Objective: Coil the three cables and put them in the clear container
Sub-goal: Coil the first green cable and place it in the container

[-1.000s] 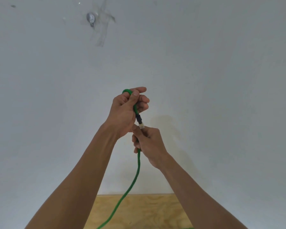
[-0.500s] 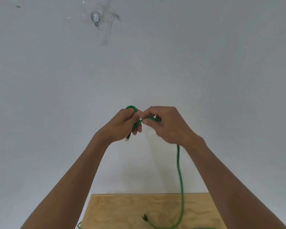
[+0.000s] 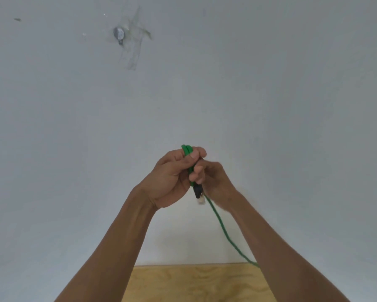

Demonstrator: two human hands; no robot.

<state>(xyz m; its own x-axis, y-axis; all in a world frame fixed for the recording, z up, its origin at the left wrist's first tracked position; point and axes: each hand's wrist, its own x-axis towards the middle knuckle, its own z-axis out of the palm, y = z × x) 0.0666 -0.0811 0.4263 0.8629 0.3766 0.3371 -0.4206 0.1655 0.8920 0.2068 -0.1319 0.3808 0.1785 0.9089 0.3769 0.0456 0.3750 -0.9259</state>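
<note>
Head view: raised in front of a pale wall [image 3: 270, 94], both hands meeting around one green cable [image 3: 221, 223]. Left hand [image 3: 172, 177] closed in a fist, thumb pressed over two green turns that arch out at the top of the fist. Right hand [image 3: 213, 179] tucked just behind and beside it, fingers curled, apparently pinching the cable where it leaves the fist; exact contact hidden behind the left knuckles. Hanging just below the left fist: the plug end [image 3: 199, 196], black boot with a clear tip, pointing down. From there the free run of cable slanting down to the right, passing behind the right forearm near the edge of the plywood table [image 3: 194, 282]. Neither the other two cables nor the clear container anywhere in view. High on the wall, a small round fitting under strips of clear tape [image 3: 126, 40].

Handling, as a judgement: light, thin and limp, sagging freely under its own weight, so no effort to lift. Jacket apparently smooth, likely to slide through a loose pinch, and springy enough for turns to pop open once released. Best held at the gathered turns, thumb clamped across all of them, with the other hand feeding slack a little below. Plug tip probably brittle plastic; better left dangling than squeezed or bent.
</note>
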